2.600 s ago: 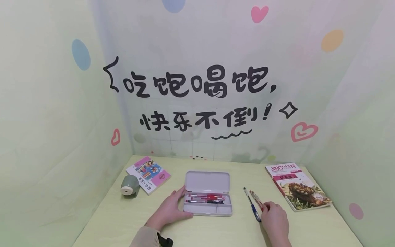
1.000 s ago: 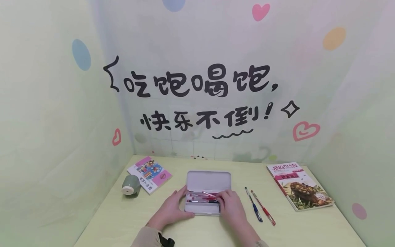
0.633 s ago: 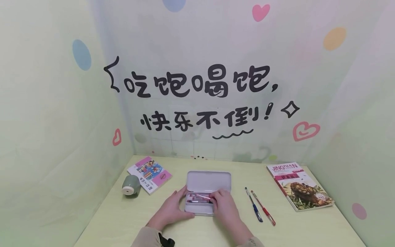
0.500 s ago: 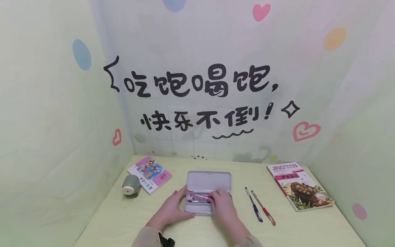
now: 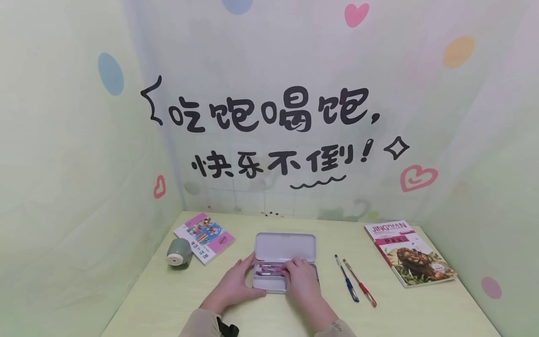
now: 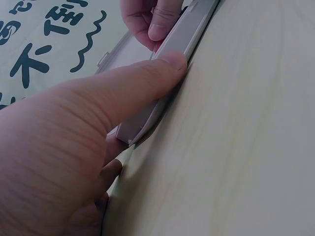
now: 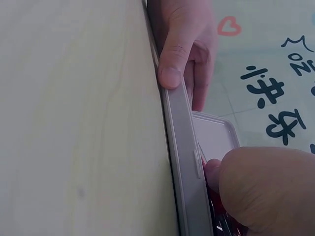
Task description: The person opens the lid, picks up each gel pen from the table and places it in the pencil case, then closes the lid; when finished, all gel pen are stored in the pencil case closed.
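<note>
A pale pencil case point(image 5: 269, 284) lies with its lid point(image 5: 285, 247) raised at the middle of the table. My left hand point(image 5: 234, 284) grips its left end, thumb along the front wall and fingers round the side. Several pens point(image 5: 266, 270) with red and dark parts lie in the long rear compartment. Over the case's right half, my right hand point(image 5: 304, 283) pinches a pen low among them, covering much of it. In the right wrist view, red and dark pens point(image 7: 224, 223) show below the right hand. A blue pen point(image 5: 347, 281) and a red pen point(image 5: 360, 283) lie to the right.
A grey-green pencil sharpener point(image 5: 178, 252) stands at the left against a pink-and-white booklet point(image 5: 205, 238). A magazine point(image 5: 408, 255) with a picture cover lies at the right. Printed fabric walls point(image 5: 269, 70) enclose the table point(image 5: 236, 323) on three sides.
My right hand has moved left from the pens on the table to the case with a pen, then lowered it and slid slightly left. The left hand stays on the case.
</note>
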A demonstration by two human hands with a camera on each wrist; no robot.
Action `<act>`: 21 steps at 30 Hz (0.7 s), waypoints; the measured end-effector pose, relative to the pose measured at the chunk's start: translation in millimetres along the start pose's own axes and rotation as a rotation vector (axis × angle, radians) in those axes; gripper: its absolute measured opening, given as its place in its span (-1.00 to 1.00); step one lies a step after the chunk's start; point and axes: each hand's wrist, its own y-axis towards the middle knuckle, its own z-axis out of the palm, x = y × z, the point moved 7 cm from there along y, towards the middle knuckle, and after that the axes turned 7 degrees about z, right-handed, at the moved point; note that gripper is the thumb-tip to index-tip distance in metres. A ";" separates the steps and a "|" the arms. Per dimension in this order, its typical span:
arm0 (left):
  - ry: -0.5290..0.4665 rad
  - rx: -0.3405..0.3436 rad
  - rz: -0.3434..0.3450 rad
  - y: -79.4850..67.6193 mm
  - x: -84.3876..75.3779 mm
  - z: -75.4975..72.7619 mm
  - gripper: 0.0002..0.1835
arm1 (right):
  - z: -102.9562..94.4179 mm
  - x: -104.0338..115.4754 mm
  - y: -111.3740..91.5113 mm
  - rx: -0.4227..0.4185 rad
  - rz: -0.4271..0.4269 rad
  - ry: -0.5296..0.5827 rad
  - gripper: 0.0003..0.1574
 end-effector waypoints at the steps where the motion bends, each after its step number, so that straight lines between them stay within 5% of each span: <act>1: 0.002 0.001 -0.003 -0.2 0.1 0.0 0.45 | -0.2 0.4 0.2 0.000 0.002 -0.005 -0.94; 21: 0.004 0.008 -0.002 -0.9 -4.6 -1.7 0.45 | 5.1 -2.3 5.0 0.032 0.105 -0.029 -0.91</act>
